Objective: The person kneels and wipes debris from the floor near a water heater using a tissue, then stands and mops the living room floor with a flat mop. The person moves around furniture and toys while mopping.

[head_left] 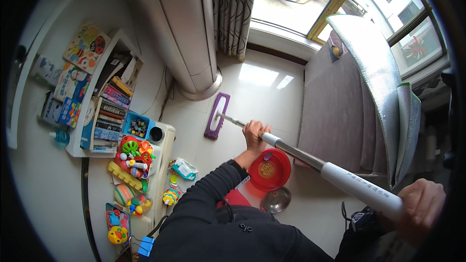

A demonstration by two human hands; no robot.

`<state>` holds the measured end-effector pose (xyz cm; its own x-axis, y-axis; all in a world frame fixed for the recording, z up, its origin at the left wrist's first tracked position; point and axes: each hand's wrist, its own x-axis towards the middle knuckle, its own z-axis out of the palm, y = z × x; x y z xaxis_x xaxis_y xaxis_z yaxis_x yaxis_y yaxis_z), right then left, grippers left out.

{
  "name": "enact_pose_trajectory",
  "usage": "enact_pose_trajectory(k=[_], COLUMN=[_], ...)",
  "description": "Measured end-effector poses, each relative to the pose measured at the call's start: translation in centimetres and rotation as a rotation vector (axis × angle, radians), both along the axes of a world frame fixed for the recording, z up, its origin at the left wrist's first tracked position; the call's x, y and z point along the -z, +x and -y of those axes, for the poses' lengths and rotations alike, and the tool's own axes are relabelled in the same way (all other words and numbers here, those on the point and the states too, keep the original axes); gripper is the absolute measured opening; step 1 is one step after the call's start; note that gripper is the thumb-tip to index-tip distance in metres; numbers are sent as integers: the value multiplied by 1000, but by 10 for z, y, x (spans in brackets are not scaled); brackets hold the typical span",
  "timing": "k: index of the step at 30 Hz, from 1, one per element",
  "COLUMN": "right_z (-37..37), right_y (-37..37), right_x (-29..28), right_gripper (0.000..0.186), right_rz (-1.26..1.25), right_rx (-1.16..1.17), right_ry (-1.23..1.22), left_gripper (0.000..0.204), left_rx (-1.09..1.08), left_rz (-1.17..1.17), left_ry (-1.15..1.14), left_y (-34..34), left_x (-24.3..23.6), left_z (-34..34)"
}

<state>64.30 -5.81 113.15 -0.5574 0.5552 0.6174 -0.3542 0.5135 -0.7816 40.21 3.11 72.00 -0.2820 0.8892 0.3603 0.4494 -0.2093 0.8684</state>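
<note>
My left hand (pixel 254 136) grips the middle of a long metal mop pole (pixel 301 153) with white sleeves, its fingers closed round it. My right hand (pixel 420 204) is closed on the white padded end of the same pole, at the lower right. The pole runs diagonally up and left to a purple flat mop head (pixel 211 128) lying on the tiled floor (pixel 189 131). Beneath the pole, beside my left forearm, sit a red plastic basin (pixel 281 170) and a round steel bowl (pixel 276 204).
A bookshelf (pixel 107 116) and a cabinet of toys (pixel 136 160) line the left; wipes (pixel 184 169) and toys lie beside it. A grey column (pixel 184 29) and curtain (pixel 228 14) stand ahead. A folded grey mattress (pixel 330 116) with silver mats (pixel 369 58) is at right by the window.
</note>
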Motion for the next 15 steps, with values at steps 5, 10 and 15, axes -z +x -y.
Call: enact_pose_trajectory(k=[5,10,15], right_z=[-30,1,29], right_y=[-80,-127,-101], right_x=[33,82,73], right_gripper=[28,41,34], right_rz=[1,120,-61], right_rx=[58,686,911], right_ry=[-17,-35,-60], left_gripper=[31,20,11], left_rx=[115,476,654], left_rz=[-114,-342,-505], left_ry=[39,-245,-275], left_y=[-2,-4,33], left_x=[41,70,58], left_z=[-86,-135,-114])
